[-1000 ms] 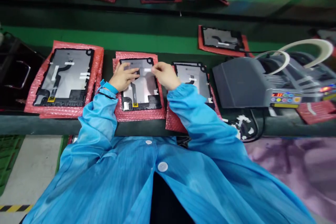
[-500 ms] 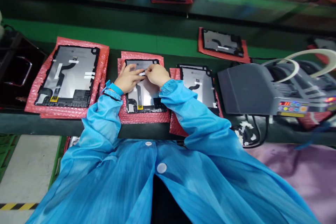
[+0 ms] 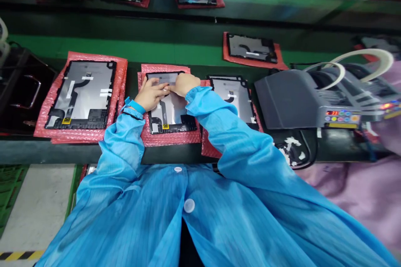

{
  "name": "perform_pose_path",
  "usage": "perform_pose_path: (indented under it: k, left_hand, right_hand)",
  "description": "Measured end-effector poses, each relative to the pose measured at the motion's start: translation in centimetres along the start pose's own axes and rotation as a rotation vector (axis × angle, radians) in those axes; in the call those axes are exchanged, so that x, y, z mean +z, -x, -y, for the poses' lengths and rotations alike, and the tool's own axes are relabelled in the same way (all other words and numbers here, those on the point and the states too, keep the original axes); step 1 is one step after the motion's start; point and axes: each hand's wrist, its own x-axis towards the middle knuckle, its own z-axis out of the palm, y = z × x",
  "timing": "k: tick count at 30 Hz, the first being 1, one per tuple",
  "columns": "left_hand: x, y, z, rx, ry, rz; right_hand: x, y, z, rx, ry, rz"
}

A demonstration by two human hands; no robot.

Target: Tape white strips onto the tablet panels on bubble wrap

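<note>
A tablet display panel (image 3: 177,110) lies on pink bubble wrap (image 3: 175,138) in the middle of the bench, its grey back up, with a dark flex cable and a yellow-edged connector. Stretched over the upper left of this panel, my left hand (image 3: 152,94) has its fingers apart, tips near the centre of the upper part. My right hand (image 3: 185,84) is curled, its extended finger meeting the left fingertips over the flex cable's upper end. Whatever its folded fingers hold, if anything, is hidden.
Display panels on pink wrap lie to the left (image 3: 90,96) and right (image 3: 233,96), and another panel (image 3: 252,48) farther back. A grey machine with a lit display (image 3: 291,100) stands at the right, white tape scraps (image 3: 293,150) before it. At the far left is a dark box (image 3: 26,91).
My right hand has gone from pinching at the panel to lying lower with a finger extended against the left fingertips. My left hand stays on the panel. The whole view has shifted slightly.
</note>
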Motion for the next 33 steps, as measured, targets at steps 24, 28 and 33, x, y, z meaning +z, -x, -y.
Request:
perform_pose_path:
  k: [24, 28, 33]
  left_hand:
    - [-4.1, -0.1, -6.2, 0.073, -0.282, -0.155]
    - [-4.3, 0.3, -6.5, 0.093, -0.274, -0.206]
    - [-3.2, -0.6, -7.1, 0.215, -0.248, -0.208]
  right_hand:
    - [-3.2, 18.9, -29.0, 0.681, -0.985, -1.198]
    - [-2.1, 19.5, -29.5, 0.639, -0.994, -1.300]
    - [-2.9, 19.3, -28.8, 0.681, -1.269, -1.229]
